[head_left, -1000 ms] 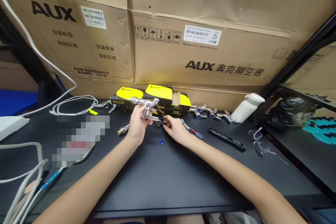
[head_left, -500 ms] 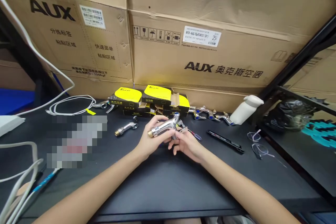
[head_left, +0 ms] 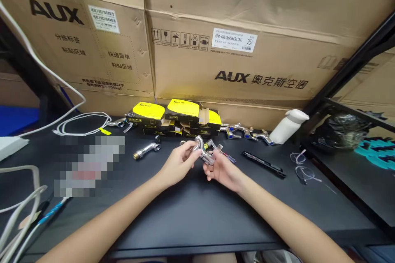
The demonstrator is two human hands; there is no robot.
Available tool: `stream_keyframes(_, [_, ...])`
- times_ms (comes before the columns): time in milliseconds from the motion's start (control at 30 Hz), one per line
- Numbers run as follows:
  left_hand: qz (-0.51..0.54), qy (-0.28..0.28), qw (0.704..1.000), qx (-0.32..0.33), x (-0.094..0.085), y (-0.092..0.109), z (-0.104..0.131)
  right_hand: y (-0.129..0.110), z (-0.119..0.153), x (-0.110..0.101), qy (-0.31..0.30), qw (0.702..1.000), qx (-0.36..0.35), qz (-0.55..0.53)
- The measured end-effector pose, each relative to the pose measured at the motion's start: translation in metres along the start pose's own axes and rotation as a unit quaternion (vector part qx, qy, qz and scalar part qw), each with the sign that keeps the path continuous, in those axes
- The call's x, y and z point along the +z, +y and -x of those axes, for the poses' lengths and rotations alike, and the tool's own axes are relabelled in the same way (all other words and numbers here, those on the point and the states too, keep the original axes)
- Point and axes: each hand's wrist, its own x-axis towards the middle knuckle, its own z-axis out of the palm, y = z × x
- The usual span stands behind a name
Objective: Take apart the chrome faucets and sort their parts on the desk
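A chrome faucet (head_left: 207, 157) is held above the middle of the black table between both hands. My left hand (head_left: 176, 162) is closed on its curved end, thumb on top and fingers wrapped behind. My right hand (head_left: 224, 171) grips the other end, its thumb by a small lever and its lower fingers curled under the body. The hands cover part of the faucet, so its brass end does not show. To the left lies a chrome faucet spout (head_left: 147, 150) with a brass tip.
Yellow-and-black faucet boxes (head_left: 182, 109) are stacked at the back. Several chrome faucets (head_left: 247, 132) lie right of them, beside a white bottle (head_left: 285, 127). A black pen-like tool (head_left: 263, 164) and glasses (head_left: 304, 170) rest at the right. White cables (head_left: 83, 125) run along the left.
The faucet has turned in my hands: its brass end faced left in view and is now hidden. My left fingers have shifted to the curved part, and my right hand has moved onto the body end.
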Motion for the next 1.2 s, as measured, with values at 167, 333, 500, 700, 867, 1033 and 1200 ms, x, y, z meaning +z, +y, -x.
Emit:
stream_keyframes(167, [-0.078,-0.002,0.995,0.054,-0.003,0.009,0.005,-0.01,0.001,-0.007,-0.053,0.988,0.12,-0.084])
stream_keyframes(333, [-0.045,-0.011,0.998,0.036,-0.003,0.007,0.003,-0.005,0.004,-0.004,-0.036,0.995,0.058,-0.067])
stream_keyframes(500, [0.024,-0.027,0.999,-0.022,-0.004,0.002,-0.002,0.002,0.007,0.009,0.024,0.994,-0.079,0.07])
stream_keyframes(700, [0.134,-0.046,0.979,-0.144,0.001,0.005,-0.002,0.004,0.005,0.004,0.113,0.86,-0.317,0.385])
stream_keyframes(867, [0.179,-0.088,0.963,-0.182,0.001,0.005,-0.002,0.002,0.004,-0.003,0.217,0.722,-0.432,0.496])
stream_keyframes(1033, [0.136,-0.083,0.973,-0.169,0.0,0.002,-0.003,0.003,0.001,-0.004,0.207,0.851,-0.326,0.355])
stream_keyframes(1200, [0.143,-0.054,0.976,-0.155,0.002,0.001,-0.003,0.005,0.001,-0.002,0.15,0.881,-0.262,0.363])
